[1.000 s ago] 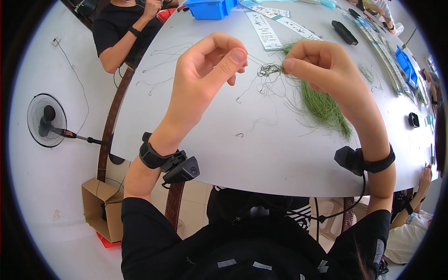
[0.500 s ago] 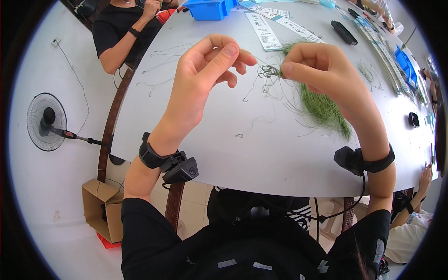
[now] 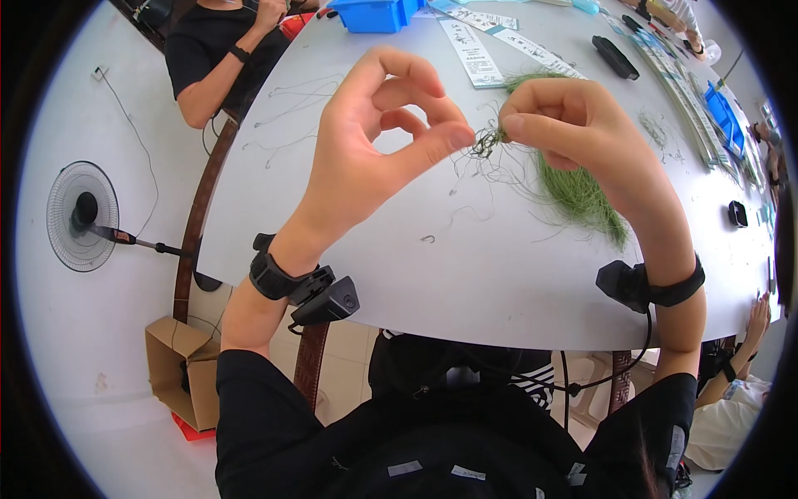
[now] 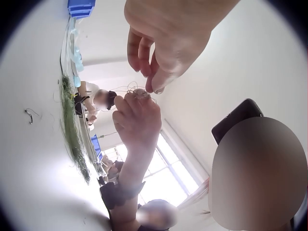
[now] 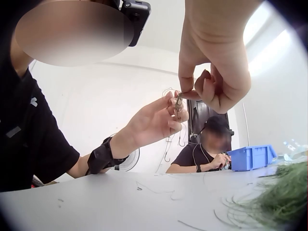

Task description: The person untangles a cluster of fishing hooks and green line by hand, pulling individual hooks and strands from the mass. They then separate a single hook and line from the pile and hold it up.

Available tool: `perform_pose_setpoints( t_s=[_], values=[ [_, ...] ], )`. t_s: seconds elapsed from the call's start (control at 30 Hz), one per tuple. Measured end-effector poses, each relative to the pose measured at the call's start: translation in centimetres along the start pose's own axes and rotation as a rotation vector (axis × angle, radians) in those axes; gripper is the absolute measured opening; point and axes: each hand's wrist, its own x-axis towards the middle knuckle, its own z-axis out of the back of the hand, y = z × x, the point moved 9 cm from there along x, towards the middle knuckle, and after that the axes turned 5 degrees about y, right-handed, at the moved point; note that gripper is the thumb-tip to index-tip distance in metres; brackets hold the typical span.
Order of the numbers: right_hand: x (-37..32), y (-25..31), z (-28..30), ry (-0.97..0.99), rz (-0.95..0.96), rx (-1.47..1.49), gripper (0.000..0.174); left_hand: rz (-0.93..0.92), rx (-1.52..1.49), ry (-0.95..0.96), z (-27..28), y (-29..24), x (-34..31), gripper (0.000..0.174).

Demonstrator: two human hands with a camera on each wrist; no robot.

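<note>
A tangled bunch of fishing hooks (image 3: 485, 143) with thin line hangs above the white table between the two hands. My right hand (image 3: 569, 125) pinches the bunch between thumb and forefinger. From the other side, my left hand (image 3: 366, 141) brings thumb and finger together at the bunch's left edge, pinching it. Seen from the right wrist, the hooks (image 5: 179, 102) dangle below the right fingertips, with the left fingers around them. Beneath and beyond the right hand lies a pile of green line strands (image 3: 582, 200). A single loose hook (image 3: 427, 239) lies nearer the table's front edge.
Several lines with hooks (image 3: 278, 154) are laid out on the table's left. Printed card strips (image 3: 472, 56) and a blue bin (image 3: 378, 15) are at the back. A black case (image 3: 614, 56) sits back right. Another person (image 3: 218, 62) sits at the far left.
My left hand first drew back slightly and its fingers spread, then it moved right and its thumb and finger came down at the hook bunch. My right hand keeps its pinch, nearly still.
</note>
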Motion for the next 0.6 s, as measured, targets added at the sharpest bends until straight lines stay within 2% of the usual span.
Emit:
perform_pose_setpoints(
  t_s=[0.13,0.6],
  values=[
    [0.03,0.08,-0.25,0.029,-0.002,0.038,0.022,-0.068,0.058,0.008,-0.25,-0.56,0.24,0.044],
    [-0.17,0.40,-0.77,0.053,-0.014,0.052,0.024,-0.110,0.152,0.045,-0.78,-0.87,0.21,0.042]
  ],
)
